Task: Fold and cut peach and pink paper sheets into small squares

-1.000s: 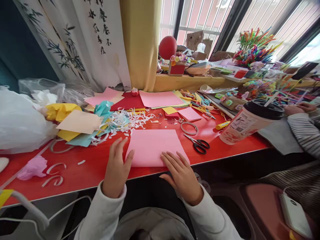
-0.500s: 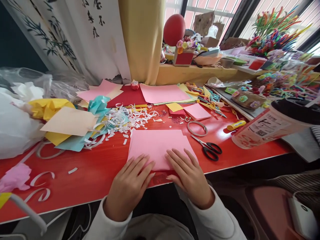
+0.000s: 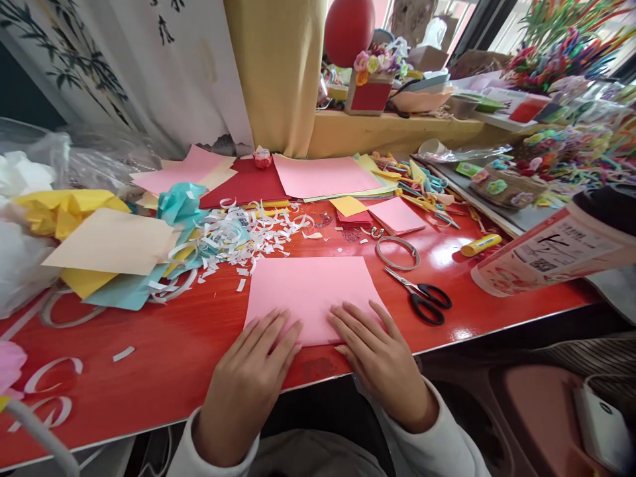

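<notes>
A sheet of pink paper (image 3: 311, 285), apparently folded, lies flat near the front edge of the red table (image 3: 183, 358). My left hand (image 3: 256, 371) rests on its lower left part, palm down, with the fingers stretched out. On the lower right part lies my right hand (image 3: 380, 358), also flat with its fingers a little apart. Neither hand grips anything. Black-handled scissors (image 3: 420, 295) lie to the right of the paper, blades pointing up and left. Just behind them is a ring-shaped roll of tape (image 3: 397, 253).
White paper shreds (image 3: 238, 232) and coloured sheets (image 3: 114, 242) cover the left side. Behind lie more pink paper (image 3: 322, 175), small pink squares (image 3: 397, 215) and a yellow glue stick (image 3: 481, 245). A lidded drink cup (image 3: 551, 252) stands at the right.
The pink sheet's edges now line up, where a second edge showed at its right and left before. Both hands stay flat on it. The view has shifted slightly.
</notes>
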Demonstrator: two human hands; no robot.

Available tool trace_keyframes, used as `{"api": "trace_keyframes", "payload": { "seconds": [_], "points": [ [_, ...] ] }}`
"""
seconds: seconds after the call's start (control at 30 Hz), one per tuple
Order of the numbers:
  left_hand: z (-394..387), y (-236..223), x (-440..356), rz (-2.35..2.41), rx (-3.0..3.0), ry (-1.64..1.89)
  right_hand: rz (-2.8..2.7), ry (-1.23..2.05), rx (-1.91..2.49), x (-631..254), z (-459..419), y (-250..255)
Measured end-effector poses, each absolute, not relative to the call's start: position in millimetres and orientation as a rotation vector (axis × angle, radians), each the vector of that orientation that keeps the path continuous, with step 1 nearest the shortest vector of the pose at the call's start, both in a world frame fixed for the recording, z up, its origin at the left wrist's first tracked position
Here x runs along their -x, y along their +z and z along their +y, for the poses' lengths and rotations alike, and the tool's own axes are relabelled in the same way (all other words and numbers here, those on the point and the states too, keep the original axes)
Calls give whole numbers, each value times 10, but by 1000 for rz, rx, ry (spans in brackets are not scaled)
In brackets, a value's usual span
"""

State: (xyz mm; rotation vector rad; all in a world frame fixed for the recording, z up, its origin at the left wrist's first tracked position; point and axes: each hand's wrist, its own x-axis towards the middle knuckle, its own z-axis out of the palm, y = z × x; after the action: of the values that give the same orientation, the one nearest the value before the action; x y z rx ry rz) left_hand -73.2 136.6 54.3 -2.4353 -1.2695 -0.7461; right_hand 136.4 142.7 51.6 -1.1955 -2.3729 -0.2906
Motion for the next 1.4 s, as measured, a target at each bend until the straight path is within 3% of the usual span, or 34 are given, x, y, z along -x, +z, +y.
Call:
{"api": "trace_keyframes", "payload": {
  "seconds": [0.93,1.4],
  "points": [
    [1365,519,721,-1394,2500,-663,-2452,-212,1290,-1375,1419,489],
    [1364,491,729,-1397,2498,-647,-2472,-234,1084,-1419,1338,477]
  ]
}}
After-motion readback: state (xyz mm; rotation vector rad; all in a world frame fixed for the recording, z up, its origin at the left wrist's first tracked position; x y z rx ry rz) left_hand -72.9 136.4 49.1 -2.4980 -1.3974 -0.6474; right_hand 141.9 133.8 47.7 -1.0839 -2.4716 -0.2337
